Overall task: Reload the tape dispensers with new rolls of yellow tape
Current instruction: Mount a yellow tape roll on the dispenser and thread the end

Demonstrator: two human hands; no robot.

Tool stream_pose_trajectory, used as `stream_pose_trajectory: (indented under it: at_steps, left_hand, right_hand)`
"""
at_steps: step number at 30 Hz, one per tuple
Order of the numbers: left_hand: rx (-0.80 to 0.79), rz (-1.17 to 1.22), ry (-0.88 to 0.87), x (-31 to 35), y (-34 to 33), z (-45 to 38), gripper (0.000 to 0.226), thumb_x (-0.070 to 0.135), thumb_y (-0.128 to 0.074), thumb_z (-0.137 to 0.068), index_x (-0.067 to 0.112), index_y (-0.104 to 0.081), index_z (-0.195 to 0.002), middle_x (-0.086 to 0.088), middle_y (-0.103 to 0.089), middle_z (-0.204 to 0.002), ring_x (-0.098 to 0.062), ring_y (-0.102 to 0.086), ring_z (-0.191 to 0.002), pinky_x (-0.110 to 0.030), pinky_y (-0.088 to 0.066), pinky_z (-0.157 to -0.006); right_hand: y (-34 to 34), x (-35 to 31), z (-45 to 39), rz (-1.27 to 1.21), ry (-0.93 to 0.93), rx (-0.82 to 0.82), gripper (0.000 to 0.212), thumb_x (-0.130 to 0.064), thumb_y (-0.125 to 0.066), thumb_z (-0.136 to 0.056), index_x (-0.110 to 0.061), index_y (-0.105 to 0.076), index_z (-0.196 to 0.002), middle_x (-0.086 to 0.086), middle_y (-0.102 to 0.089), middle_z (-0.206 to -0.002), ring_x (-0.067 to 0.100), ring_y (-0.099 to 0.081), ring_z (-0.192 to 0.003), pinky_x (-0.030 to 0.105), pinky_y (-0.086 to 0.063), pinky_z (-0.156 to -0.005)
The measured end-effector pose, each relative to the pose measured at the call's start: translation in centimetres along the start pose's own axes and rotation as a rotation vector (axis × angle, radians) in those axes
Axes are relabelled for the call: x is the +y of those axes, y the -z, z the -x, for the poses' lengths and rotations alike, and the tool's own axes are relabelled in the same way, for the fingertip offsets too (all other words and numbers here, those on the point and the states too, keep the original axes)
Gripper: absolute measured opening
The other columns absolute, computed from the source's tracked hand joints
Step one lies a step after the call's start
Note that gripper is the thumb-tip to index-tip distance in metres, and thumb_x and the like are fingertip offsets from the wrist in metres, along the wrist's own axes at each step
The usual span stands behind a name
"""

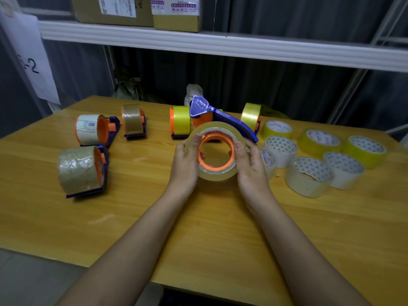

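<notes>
Both forearms reach in, left hand [184, 160] and right hand [250, 164] gripping between them a pale tape roll [217, 151] on the blue dispenser's [223, 120] orange hub [216, 152], apparently mid-seating; next, likely pressing it fully home.

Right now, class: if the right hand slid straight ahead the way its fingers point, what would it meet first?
Probably the blue handle of the dispenser just beyond the right hand, which holds the tape roll; depth is uncertain.
</notes>
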State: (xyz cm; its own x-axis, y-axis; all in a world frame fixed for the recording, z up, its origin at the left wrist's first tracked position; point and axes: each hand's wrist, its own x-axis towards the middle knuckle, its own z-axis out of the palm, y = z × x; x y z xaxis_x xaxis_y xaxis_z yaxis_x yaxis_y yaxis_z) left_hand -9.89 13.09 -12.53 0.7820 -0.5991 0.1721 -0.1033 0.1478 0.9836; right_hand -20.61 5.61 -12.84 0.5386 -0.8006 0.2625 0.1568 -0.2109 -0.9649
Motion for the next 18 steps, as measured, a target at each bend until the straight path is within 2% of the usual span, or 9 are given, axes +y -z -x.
stream_pose_trajectory:
  at_steps: [4,7,9,11,12,13,14,16,18]
  left_hand:
    - [0.036,0.007,0.001,0.2,-0.2,0.1,0.078,0.070,-0.036,-0.070,0.008,-0.055,-0.115,0.006,-0.059,-0.082,-0.009,-0.058,-0.077,-0.014,-0.043,-0.061]
    - [0.018,-0.042,-0.023,0.2,0.0,0.2,0.079,0.070,-0.031,-0.072,0.009,-0.055,-0.116,0.004,-0.060,-0.082,-0.008,-0.059,-0.075,-0.009,-0.044,-0.060]
    - [-0.001,-0.069,-0.027,0.0,0.1,0.1,0.086,0.074,-0.024,-0.072,0.010,-0.053,-0.122,0.001,-0.063,-0.091,-0.011,-0.062,-0.086,-0.015,-0.048,-0.073]
    - [-0.031,-0.033,0.045,0.2,0.2,-0.1,0.099,0.084,-0.017,-0.067,0.015,-0.052,-0.130,-0.004,-0.066,-0.110,-0.018,-0.062,-0.105,-0.031,-0.049,-0.093]
    - [-0.051,0.027,0.091,0.5,0.3,-0.2,0.100,0.086,-0.016,-0.068,0.017,-0.052,-0.131,-0.006,-0.066,-0.114,-0.020,-0.063,-0.107,-0.038,-0.049,-0.096]
    - [-0.069,0.120,0.127,0.8,0.4,-0.1,0.094,0.082,-0.015,-0.074,0.017,-0.055,-0.129,-0.006,-0.068,-0.112,-0.020,-0.065,-0.103,-0.039,-0.052,-0.093]
    - [-0.083,0.223,0.154,1.0,0.5,-0.1,0.083,0.074,-0.016,-0.083,0.015,-0.057,-0.125,-0.006,-0.071,-0.106,-0.019,-0.068,-0.096,-0.037,-0.055,-0.086]
    - [-0.140,0.368,0.199,1.1,0.7,-0.1,0.064,0.056,-0.020,-0.097,0.011,-0.059,-0.118,-0.006,-0.073,-0.094,-0.018,-0.070,-0.087,-0.032,-0.058,-0.074]
    - [-0.234,0.442,0.218,0.9,0.7,0.0,0.056,0.047,-0.023,-0.101,0.008,-0.062,-0.112,-0.009,-0.073,-0.088,-0.020,-0.069,-0.087,-0.031,-0.057,-0.076]
  right_hand:
    - [-0.1,0.2,-0.1,-0.003,0.011,0.024,0.045,-0.041,-0.048,-0.094,-0.018,-0.045,-0.133,0.008,-0.061,-0.111,-0.008,-0.061,-0.085,0.012,-0.050,-0.077]
    - [0.0,0.5,-0.2,0.026,0.016,0.018,0.044,-0.039,-0.046,-0.097,-0.018,-0.045,-0.135,0.000,-0.061,-0.112,-0.008,-0.061,-0.091,0.012,-0.049,-0.079]
    - [0.1,0.5,-0.2,0.032,0.010,0.015,0.043,-0.040,-0.045,-0.097,-0.021,-0.045,-0.136,-0.003,-0.060,-0.115,-0.005,-0.060,-0.097,0.013,-0.049,-0.082]
    - [0.2,0.5,-0.2,0.005,-0.016,0.028,0.039,-0.040,-0.046,-0.097,-0.024,-0.045,-0.132,-0.007,-0.059,-0.115,-0.004,-0.058,-0.100,0.012,-0.049,-0.083]
    - [0.2,0.4,-0.2,-0.022,-0.035,0.037,0.038,-0.042,-0.047,-0.096,-0.026,-0.045,-0.131,-0.008,-0.059,-0.115,-0.004,-0.058,-0.101,0.013,-0.050,-0.085]
    - [0.1,0.4,-0.3,-0.052,-0.054,0.048,0.043,-0.046,-0.049,-0.093,-0.026,-0.045,-0.132,-0.007,-0.060,-0.116,-0.001,-0.059,-0.104,0.019,-0.051,-0.090]
    - [0.1,0.5,-0.3,-0.096,-0.075,0.056,0.049,-0.050,-0.051,-0.089,-0.026,-0.047,-0.132,-0.003,-0.061,-0.120,0.006,-0.060,-0.109,0.031,-0.051,-0.096]
    - [0.1,0.6,-0.3,-0.217,-0.112,0.059,0.055,-0.052,-0.052,-0.086,-0.023,-0.048,-0.133,0.005,-0.061,-0.125,0.019,-0.060,-0.115,0.047,-0.051,-0.097]
    - [0.0,0.4,-0.2,-0.342,-0.153,0.032,0.048,-0.041,-0.048,-0.094,-0.018,-0.045,-0.136,0.009,-0.061,-0.127,0.022,-0.061,-0.115,0.042,-0.057,-0.086]
